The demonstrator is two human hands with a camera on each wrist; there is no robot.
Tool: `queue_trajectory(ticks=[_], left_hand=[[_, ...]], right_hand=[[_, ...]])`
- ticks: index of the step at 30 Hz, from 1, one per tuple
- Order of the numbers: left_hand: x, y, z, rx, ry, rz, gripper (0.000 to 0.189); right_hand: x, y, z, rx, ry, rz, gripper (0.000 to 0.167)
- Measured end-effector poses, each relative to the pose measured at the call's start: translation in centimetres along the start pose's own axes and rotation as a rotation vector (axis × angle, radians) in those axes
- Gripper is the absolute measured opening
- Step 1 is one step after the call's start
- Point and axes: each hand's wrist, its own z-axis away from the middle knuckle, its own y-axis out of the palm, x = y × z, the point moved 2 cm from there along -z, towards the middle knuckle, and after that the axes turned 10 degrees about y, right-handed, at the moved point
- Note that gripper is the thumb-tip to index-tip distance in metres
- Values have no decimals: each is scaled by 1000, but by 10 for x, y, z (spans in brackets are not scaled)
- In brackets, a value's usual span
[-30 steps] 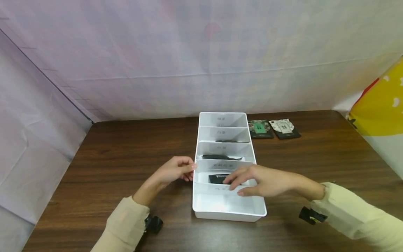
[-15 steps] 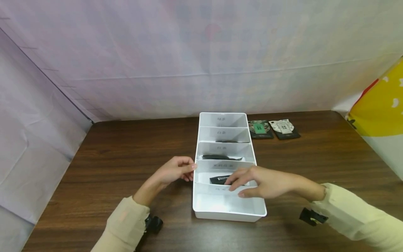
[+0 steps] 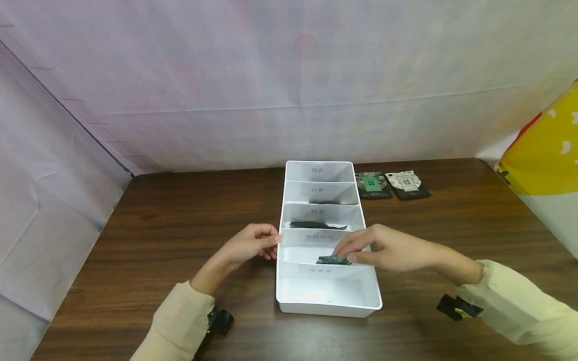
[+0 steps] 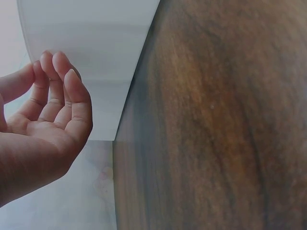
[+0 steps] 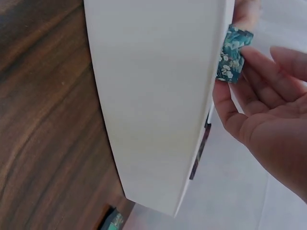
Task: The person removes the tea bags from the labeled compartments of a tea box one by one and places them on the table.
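A long white divided box (image 3: 329,310) stands on the wooden table. At its left rim, my left hand (image 3: 253,244) pinches the edge between thumb and fingers; in the left wrist view the hand (image 4: 55,115) has its fingers curled beside the box wall. My right hand (image 3: 393,249) reaches over the right rim into the fourth compartment from the back. It holds a small green-patterned sachet (image 3: 331,260) there, thumb in front and fingers behind. In the right wrist view, the sachet (image 5: 231,57) sticks up above the rim at the fingertips.
Dark sachets lie in the third compartment (image 3: 316,225) and the second compartment (image 3: 334,202). To the box's right, a green-labelled sachet (image 3: 373,184) and a white-labelled sachet (image 3: 408,184) lie on the table (image 3: 189,210). A pale curtain (image 3: 226,90) hangs behind.
My right hand has moved right and slightly up, and the sachet with it. Its face has turned from black to patterned green. My left hand stays on the rim.
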Motion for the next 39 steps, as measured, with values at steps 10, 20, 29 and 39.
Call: queue_trajectory(ticks=[10, 20, 29, 39], left_hand=[[0, -1, 0, -2, -4, -3, 22], [-1, -1, 0, -2, -5, -4, 24], [-1, -1, 1, 6, 10, -6, 25], [-1, -1, 2, 3, -2, -7, 26]], right_hand=[[5, -21, 2, -91, 21, 9, 21], [14, -50, 9, -278, 38, 64, 22], [21, -83, 25, -427, 84, 152, 23], [3, -104, 44, -517, 365, 150, 21]])
